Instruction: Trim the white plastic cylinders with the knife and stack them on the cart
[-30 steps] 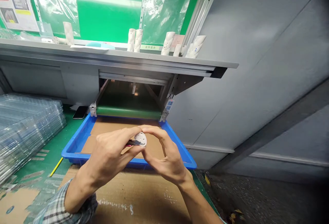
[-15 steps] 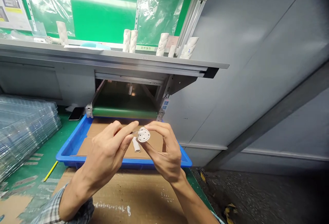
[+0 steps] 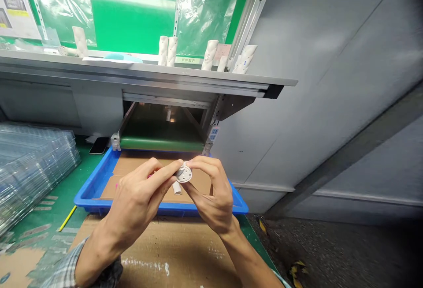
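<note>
- Left hand [image 3: 139, 191] moved in toward right hand [image 3: 214, 195] vs 0.5 s ago: fingertips now at rim of white cylinder [image 3: 186, 174], were just off it. Both above blue tray [image 3: 95, 207].
- Means, IMO: tool work on the end face is under way, not just lining up.
- LH: closed, pinching what looks like a thin tool [image 3: 181, 173]; handle mostly hidden, bit of pink showing.
- RH: thumb + fingers gripping cyl. from its right side.
- Cyl. dir.: holed round end faces wearer; long axis approx. along line of sight, pointing away. Far end hidden, can't tell length.
- Loose white tube [image 3: 177, 189]: on cardboard liner [image 3: 127, 162] in tray, partly behind hands, near end toward wearer.
- Tool tip: grey, across left part of face; can't tell if it's in a hole.
</note>
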Demonstrator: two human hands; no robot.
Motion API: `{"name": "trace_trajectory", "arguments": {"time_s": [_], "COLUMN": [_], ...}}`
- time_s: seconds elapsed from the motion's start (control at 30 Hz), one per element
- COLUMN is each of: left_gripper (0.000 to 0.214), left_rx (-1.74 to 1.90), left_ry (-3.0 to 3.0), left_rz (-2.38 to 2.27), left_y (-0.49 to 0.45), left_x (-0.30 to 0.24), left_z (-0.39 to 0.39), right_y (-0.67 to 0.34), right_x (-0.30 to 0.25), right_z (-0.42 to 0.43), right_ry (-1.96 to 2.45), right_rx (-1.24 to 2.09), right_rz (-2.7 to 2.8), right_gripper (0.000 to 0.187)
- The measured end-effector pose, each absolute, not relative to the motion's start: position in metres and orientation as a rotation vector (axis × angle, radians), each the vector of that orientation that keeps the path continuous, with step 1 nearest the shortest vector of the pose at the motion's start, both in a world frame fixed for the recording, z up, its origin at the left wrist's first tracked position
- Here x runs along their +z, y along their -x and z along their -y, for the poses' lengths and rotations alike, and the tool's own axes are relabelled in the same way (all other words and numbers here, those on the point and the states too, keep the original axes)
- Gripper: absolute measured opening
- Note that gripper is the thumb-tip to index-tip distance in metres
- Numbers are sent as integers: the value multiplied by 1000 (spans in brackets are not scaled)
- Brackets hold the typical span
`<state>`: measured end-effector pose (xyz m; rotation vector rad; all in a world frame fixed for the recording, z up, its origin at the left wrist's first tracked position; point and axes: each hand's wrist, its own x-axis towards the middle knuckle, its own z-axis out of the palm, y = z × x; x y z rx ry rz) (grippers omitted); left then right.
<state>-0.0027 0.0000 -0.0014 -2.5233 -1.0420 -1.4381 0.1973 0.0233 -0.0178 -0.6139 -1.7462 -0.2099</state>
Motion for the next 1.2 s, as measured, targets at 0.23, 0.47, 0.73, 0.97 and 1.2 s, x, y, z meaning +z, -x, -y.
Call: {"name": "trace_trajectory", "arguments": {"time_s": [0.23, 0.47, 0.73, 0.97, 1.2], "left_gripper": [34, 33, 32, 33, 35], "left_rx": [-1437, -1458, -1509, -1451, -1352], "left_ry": [2521, 2543, 2524, 2421, 2357], "left_rz": [1053, 1074, 1063, 1047, 1064], "left_y": [4, 4, 4, 4, 0], "left_x": [-2, 0, -2, -1, -3], "left_z": [2, 1, -2, 3, 5], "right_y": [-197, -196, -196, -197, -197], "right_x": [-19, -19, -20, -19, -18], "right_z": [-23, -24, -24, -23, -23], "right_ry": [622, 628, 634, 636, 654], "right_rx": [-217, -222, -204, -224, -328], "right_rz": [1743, 1741, 1746, 1722, 1722], "right_gripper": [35, 35, 34, 32, 32]}}
